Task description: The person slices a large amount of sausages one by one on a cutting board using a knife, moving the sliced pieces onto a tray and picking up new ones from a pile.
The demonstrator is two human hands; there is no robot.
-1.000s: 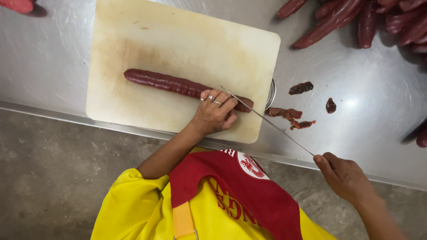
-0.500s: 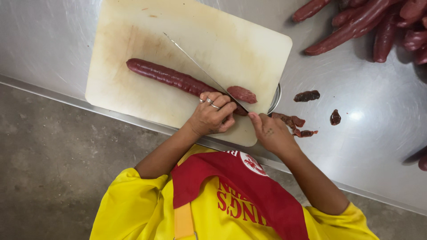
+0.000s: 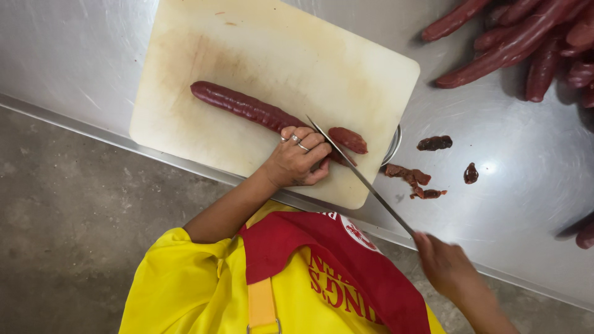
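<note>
Left hand is closed down over the near end of a long dark-red sausage, fingers curled on top of it, rings showing on two of them. The sausage lies on a pale cutting board and runs away from that hand toward the board's far left corner.

Right hand is wrapped shut on the handle of a long thin knife; the handle itself is hidden in the grip. Blade runs diagonally from that hand up to the left hand's fingertips, edge down at the cut end of the sausage, tip just past the knuckles.

One cut slice lies on the board just beyond the blade, on the side away from the left hand.

Board sits on a steel desk. Small dark meat scraps lie on the desk, ahead of the right hand and beside the board's edge. A pile of whole sausages is well beyond the right hand, at the far side.
</note>
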